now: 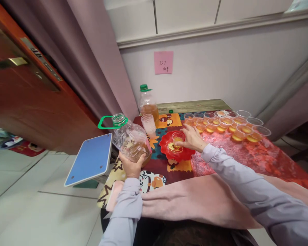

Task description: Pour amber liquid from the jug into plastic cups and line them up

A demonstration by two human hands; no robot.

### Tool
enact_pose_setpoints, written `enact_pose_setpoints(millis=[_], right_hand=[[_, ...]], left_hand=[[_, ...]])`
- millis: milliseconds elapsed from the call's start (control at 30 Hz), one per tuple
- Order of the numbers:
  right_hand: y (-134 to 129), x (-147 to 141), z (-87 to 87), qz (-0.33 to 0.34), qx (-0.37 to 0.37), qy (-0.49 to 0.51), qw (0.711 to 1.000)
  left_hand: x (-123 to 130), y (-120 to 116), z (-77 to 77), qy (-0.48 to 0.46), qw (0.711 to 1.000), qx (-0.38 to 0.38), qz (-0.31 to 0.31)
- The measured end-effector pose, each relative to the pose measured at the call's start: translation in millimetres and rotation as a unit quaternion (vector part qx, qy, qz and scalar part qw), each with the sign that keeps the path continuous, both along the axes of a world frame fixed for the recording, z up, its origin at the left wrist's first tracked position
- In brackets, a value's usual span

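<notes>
My left hand (132, 163) is wrapped around the lower part of a large clear plastic jug (132, 138). The jug has a green handle, its mouth is uncapped, and it is tilted a little to the left with amber liquid inside. With thumb and fingers my right hand (192, 138) grips a clear plastic cup (178, 137) at its side. That cup is in a red scalloped dish (166, 153) and has some yellowish liquid in it. A stack of clear cups (148, 123) stands behind the jug.
Rows of cups with amber liquid (226, 122) fill the table's back right. A second jug (149, 106) with a green cap stands at the back left, and a small green cap (170, 111) lies nearby. A blue board (91, 157) is left of the table.
</notes>
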State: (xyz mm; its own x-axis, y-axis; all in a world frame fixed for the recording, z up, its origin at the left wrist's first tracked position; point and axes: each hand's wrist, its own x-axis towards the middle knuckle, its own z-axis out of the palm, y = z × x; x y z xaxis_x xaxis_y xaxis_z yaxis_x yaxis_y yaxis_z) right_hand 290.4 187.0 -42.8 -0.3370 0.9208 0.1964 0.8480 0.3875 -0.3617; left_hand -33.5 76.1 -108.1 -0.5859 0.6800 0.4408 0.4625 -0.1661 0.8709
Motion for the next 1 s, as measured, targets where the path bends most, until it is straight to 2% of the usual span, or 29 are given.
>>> enact_pose_setpoints(millis=[100, 233, 367, 467, 567, 700, 800, 900, 1000], right_hand=[[-3, -12, 4.3, 0.0, 0.004, 0.0, 1.0], [-11, -23, 12.1, 0.033, 0.051, 0.029, 0.998], [-15, -15, 20.9, 0.034, 0.096, 0.088, 0.991], [-13, 13, 25.7, -0.009, 0.11, 0.13, 0.985], [-10, 59, 24.5, -0.062, 0.136, 0.124, 0.981], [-5, 128, 13.7, -0.111, 0.175, 0.026, 0.978], [0, 170, 2.6, -0.164, 0.164, -0.04, 0.972], [8, 198, -7.7, -0.21, 0.142, -0.068, 0.965], [15, 213, -16.2, -0.23, 0.132, -0.085, 0.96]], left_hand=[[0, 1, 1.1, 0.0, 1.0, 0.007, -0.003], [-3, 4, 0.9, -0.002, 1.0, 0.016, -0.009], [-5, 7, 0.9, 0.01, 1.0, 0.013, 0.009], [-5, 7, 2.6, 0.009, 1.0, 0.013, 0.007], [-3, 6, 5.6, 0.013, 1.0, 0.006, 0.02], [0, 5, 10.8, 0.012, 0.999, 0.006, 0.032], [2, 5, 13.6, 0.009, 1.0, 0.001, 0.03], [2, 6, 14.5, -0.001, 1.0, 0.008, 0.021], [2, 7, 14.3, -0.007, 1.0, 0.013, 0.016]])
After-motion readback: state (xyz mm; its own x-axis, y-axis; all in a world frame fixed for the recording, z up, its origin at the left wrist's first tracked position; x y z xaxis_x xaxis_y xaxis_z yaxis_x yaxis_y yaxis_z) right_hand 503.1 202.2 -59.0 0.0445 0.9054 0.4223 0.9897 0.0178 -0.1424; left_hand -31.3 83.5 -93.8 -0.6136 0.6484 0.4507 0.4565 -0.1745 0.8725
